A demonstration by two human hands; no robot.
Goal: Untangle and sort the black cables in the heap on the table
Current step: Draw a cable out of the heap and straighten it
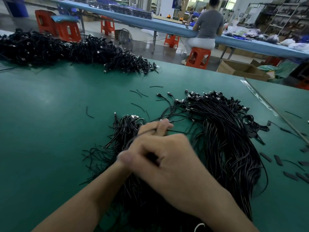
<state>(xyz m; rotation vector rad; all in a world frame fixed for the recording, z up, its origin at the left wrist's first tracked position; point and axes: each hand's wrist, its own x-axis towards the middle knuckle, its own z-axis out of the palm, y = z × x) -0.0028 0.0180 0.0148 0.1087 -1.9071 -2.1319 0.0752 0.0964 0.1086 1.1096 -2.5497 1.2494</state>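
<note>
Black cables (225, 131): main heap lies right of centre on the green surface (50, 114). Strands run roughly parallel, and the plug ends are fanned along the far edge. A smaller bunch (125, 128) sits just left of it, plugs also pointing away, with its loose tails spreading toward the near edge. A few single cables arc between the two.

Hands meet over the gap between bunch and heap, arms crossing. Left hand (151, 129) reaches in from the lower left. Its fingertips (164, 125) are closed in a pinch on one thin cable that runs off to the right. Right hand (167, 158) lies on top, back up, fingers curled. A dark strand shows in the crook of the thumb. Motion blur; cannot tell whether it has a grip.

Short black offcuts (265, 157) are scattered on the surface to the right, thin bits beyond the heap. A second, much larger tangled pile (66, 49) sits along the far left edge, well apart.

Beyond: orange stools (198, 58), an open cardboard box (237, 67), and a person (209, 24) seated with back turned at a long blue bench (167, 26).
</note>
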